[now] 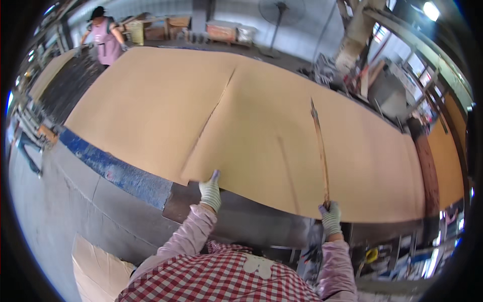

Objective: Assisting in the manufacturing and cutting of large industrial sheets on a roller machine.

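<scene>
Two thin tan sheets, which look like wood veneer, lie side by side on a long table: a left sheet (151, 105) and a right sheet (256, 131), with a dark slanting gap between them. My left hand (210, 193), in a striped knit glove, is closed on the near left corner of the right sheet, thumb on top. That sheet bulges slightly along the gap. In my right hand (330, 220), also gloved, is a long thin wooden stick (322, 151) with a narrow pointed tip. It extends away from me above the right sheet, casting a shadow on it.
A blue worn table edge (115, 166) runs along the left front. Beyond the far left corner stands a person (106, 38) in a pink apron. Another tan sheet (445, 161) shows at the far right. A fan (280, 15) stands behind the table. Below me lies a tan piece (98, 269).
</scene>
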`<state>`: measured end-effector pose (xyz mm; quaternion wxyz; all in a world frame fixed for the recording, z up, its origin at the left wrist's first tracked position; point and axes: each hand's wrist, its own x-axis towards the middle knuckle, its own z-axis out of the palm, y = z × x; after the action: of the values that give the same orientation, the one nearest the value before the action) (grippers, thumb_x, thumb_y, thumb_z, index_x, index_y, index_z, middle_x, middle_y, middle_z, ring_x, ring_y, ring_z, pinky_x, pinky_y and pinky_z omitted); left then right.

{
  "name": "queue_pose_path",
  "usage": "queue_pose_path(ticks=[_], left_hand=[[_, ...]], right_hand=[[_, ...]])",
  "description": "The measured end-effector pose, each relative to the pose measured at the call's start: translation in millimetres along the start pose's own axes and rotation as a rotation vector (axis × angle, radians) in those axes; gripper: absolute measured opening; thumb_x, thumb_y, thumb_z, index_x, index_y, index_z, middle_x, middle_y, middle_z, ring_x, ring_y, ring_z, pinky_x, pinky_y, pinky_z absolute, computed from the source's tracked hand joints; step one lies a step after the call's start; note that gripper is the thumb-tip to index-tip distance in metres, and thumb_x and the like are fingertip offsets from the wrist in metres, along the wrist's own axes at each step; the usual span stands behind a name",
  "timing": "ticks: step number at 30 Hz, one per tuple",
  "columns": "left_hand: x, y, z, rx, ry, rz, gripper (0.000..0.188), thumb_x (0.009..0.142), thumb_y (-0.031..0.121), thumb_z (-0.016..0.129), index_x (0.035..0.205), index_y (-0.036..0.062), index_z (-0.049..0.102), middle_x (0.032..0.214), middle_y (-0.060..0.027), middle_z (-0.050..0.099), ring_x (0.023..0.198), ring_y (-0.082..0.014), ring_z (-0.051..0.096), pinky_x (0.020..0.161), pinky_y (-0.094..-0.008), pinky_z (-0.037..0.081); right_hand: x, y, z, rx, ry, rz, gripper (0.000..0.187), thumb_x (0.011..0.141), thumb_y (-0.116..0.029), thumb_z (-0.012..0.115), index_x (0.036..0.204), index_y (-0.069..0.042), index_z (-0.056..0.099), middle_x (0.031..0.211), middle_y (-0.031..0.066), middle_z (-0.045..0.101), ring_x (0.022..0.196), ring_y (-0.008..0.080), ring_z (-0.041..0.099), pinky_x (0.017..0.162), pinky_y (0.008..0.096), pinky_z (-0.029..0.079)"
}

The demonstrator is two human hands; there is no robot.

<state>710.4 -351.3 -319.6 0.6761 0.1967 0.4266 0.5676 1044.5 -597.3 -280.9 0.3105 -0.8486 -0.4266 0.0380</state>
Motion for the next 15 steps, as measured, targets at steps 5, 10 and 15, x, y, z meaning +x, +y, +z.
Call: queue_pose_path(ticks=[5, 10, 15], left_hand=[[-63, 137, 165, 1.279, -0.444, 1.115, 0.011, 0.077, 0.009, 0.057, 0.082, -0.0005, 0.061, 0.072, -0.0098, 0.063, 0.063, -0.0239, 0.061, 0.057, -0.0367, 0.048], [-112, 168, 174, 1.406, -0.703, 1.366, 0.024, 0.08, 0.022, 0.055, 0.091, 0.001, 0.06, 0.078, -0.0141, 0.061, 0.066, -0.0283, 0.061, 0.06, -0.0359, 0.05], [-21, 267, 67, 0.595, -0.239, 0.743, 0.014, 0.082, 0.006, 0.062, 0.092, -0.004, 0.062, 0.081, -0.0066, 0.064, 0.07, -0.0134, 0.06, 0.059, -0.0277, 0.049]], right_hand=[[7, 4, 103, 0.446, -0.064, 0.381, 0.025, 0.068, -0.019, 0.069, 0.066, -0.002, 0.051, 0.067, 0.0159, 0.052, 0.062, 0.0329, 0.05, 0.058, 0.0407, 0.041], [-7, -24, 154, 0.031, -0.118, -0.002, 0.023, 0.072, -0.019, 0.067, 0.07, -0.001, 0.053, 0.072, 0.0189, 0.052, 0.07, 0.0346, 0.051, 0.065, 0.0421, 0.041], [13, -106, 134, 0.242, -0.173, -0.184, 0.023, 0.074, -0.016, 0.065, 0.084, 0.003, 0.057, 0.079, 0.0181, 0.055, 0.071, 0.0343, 0.054, 0.067, 0.0393, 0.044]])
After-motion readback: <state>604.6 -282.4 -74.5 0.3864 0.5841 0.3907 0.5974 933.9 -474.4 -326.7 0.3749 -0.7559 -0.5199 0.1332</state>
